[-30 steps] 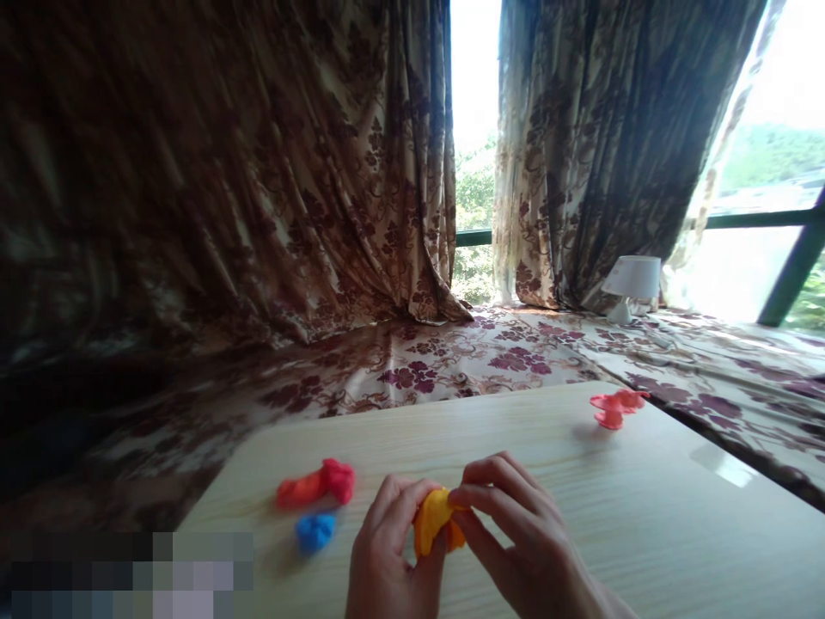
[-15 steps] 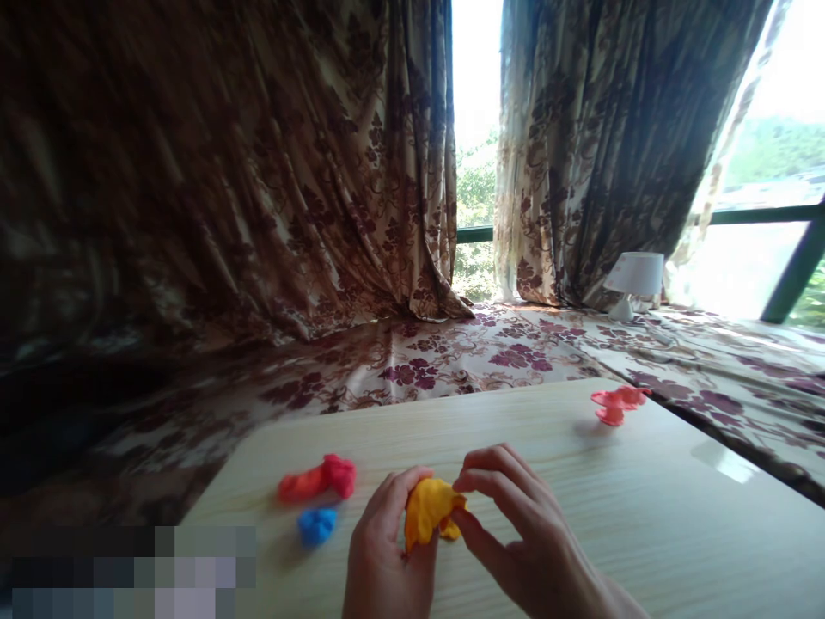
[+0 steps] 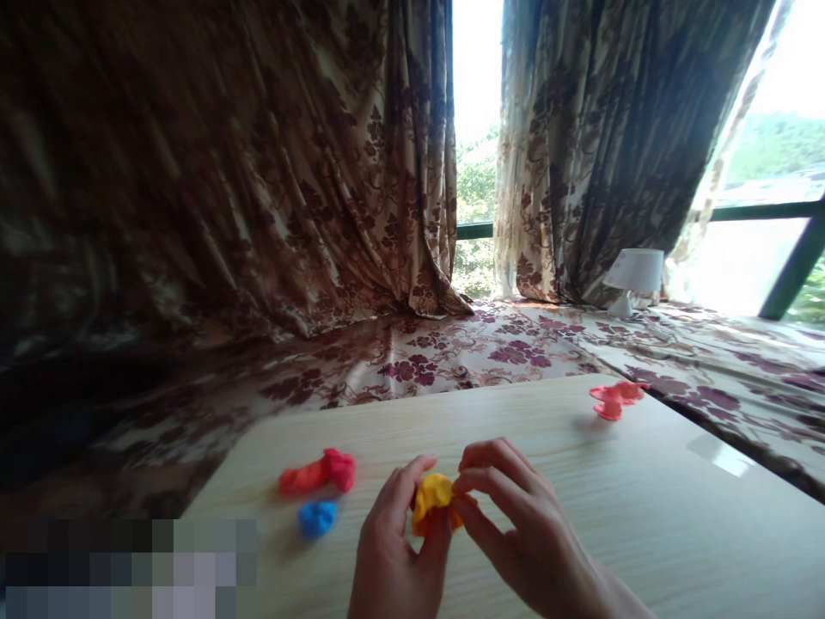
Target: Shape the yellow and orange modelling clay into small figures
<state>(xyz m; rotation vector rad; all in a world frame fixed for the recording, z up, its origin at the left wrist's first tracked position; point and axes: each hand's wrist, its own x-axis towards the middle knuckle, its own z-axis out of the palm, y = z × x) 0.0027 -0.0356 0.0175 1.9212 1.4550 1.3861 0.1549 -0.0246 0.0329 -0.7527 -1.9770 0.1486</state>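
A lump of yellow-orange clay (image 3: pixel 431 499) is pinched between both my hands just above the light wooden table (image 3: pixel 644 516). My left hand (image 3: pixel 393 559) grips it from the left with thumb and fingers closed on it. From the right, the fingertips of my right hand (image 3: pixel 516 533) press into the same lump. To the left lie a red and orange clay piece (image 3: pixel 319 473) and a small blue clay lump (image 3: pixel 317 518), both apart from my hands.
A pink clay shape (image 3: pixel 614 400) sits near the table's far right edge. Behind the table is a flower-patterned cloth (image 3: pixel 451 352), brown patterned curtains (image 3: pixel 258 172), a small white lamp (image 3: pixel 632 279) and a bright window.
My fingers have kneaded the yellow-orange clay into a more compact lump. Both hands stay in about the same place; the view has shifted slightly.
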